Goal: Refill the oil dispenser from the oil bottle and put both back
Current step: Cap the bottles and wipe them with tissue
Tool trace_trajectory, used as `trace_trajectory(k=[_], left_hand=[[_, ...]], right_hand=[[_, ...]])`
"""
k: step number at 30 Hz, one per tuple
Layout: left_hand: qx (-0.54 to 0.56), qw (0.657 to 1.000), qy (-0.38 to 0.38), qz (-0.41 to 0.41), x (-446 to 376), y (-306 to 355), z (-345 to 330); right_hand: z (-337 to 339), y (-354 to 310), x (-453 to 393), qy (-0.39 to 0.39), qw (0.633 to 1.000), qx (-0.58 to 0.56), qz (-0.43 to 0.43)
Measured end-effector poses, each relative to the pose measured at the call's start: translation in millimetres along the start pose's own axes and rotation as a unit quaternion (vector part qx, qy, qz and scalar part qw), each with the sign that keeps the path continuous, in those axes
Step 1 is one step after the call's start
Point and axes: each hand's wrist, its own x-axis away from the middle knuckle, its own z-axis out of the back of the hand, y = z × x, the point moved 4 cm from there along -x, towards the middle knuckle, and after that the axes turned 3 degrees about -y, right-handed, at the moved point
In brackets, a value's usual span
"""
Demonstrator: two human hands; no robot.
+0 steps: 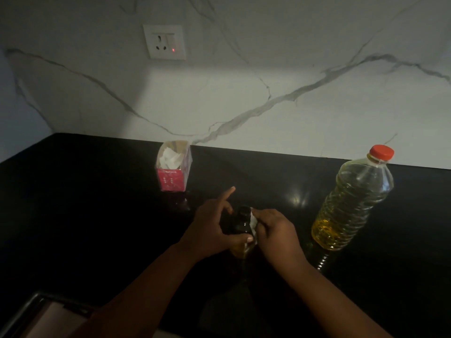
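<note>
A dark glass oil dispenser stands on the black counter in the middle of the view. My left hand grips its body, thumb across the front and index finger pointing up. My right hand pinches a small white tissue and presses it against the dispenser's neck. The clear plastic oil bottle, partly full of yellow oil, stands upright to the right with its red cap on, apart from both hands.
A pink tissue box with white tissues sticking out stands behind the dispenser near the marble wall. A wall socket with a red light sits above it. A sink edge shows at the bottom left.
</note>
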Motion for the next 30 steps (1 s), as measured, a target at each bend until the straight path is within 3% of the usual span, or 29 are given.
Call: trace_trajectory(k=[5, 13, 22, 30], left_hand=[[0.041, 0.999, 0.005, -0.002, 0.8, 1.5, -6.2], [0.031, 0.995, -0.092, -0.021, -7.2, 8.8, -5.7], [0.059, 0.997, -0.028, 0.032, -0.1, 2.3, -13.2], [0.062, 0.991, -0.101, 0.064, -11.0, 5.6, -1.0]], right_hand=[[2.2, -4.7, -2.2, -0.006, 1.000, 0.011, 0.013], [6.1, -7.3, 10.1, -0.003, 1.000, 0.026, 0.009], [3.9, -4.9, 5.8, -0.025, 1.000, 0.014, 0.011], [6.5, 1.7, -19.9, -0.113, 0.992, -0.045, -0.013]])
